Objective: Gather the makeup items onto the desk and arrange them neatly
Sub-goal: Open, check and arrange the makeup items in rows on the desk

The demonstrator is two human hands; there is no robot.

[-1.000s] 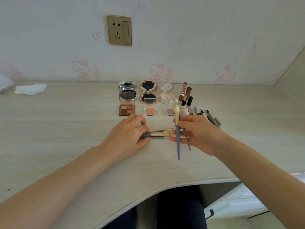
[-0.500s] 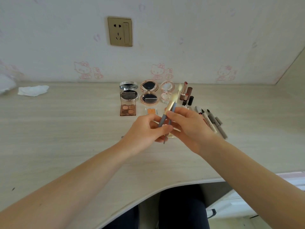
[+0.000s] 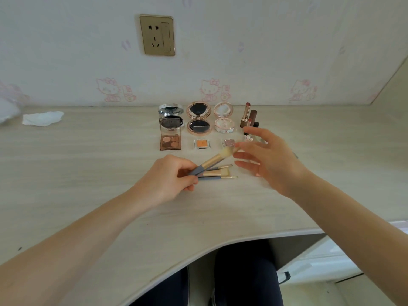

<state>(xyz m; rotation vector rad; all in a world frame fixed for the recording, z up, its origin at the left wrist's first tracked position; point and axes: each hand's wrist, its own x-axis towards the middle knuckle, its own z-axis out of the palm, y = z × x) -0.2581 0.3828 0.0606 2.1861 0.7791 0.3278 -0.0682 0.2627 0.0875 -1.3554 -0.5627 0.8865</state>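
My left hand (image 3: 167, 180) grips the grey handle of a cream-tipped makeup brush (image 3: 217, 159), its head tilted up to the right. Three more brushes (image 3: 217, 173) lie side by side on the pale desk (image 3: 88, 173) just right of that hand. My right hand (image 3: 268, 159) hovers with fingers spread beside the raised brush head, holding nothing. Behind stand three opened compacts (image 3: 198, 118), a brown eyeshadow palette (image 3: 170, 142), two small square pans (image 3: 201, 143) and upright lipsticks (image 3: 245, 114). The right hand hides other items.
A crumpled white tissue (image 3: 42, 118) lies at the desk's far left. A wall socket (image 3: 157, 35) sits above the row. The desk's curved front edge (image 3: 231, 241) runs over my legs, and a white cabinet (image 3: 320, 263) stands lower right.
The brush passed from both hands to my left hand alone. My right hand let go and opened, moving right. The hands lowered toward the brushes lying on the desk.
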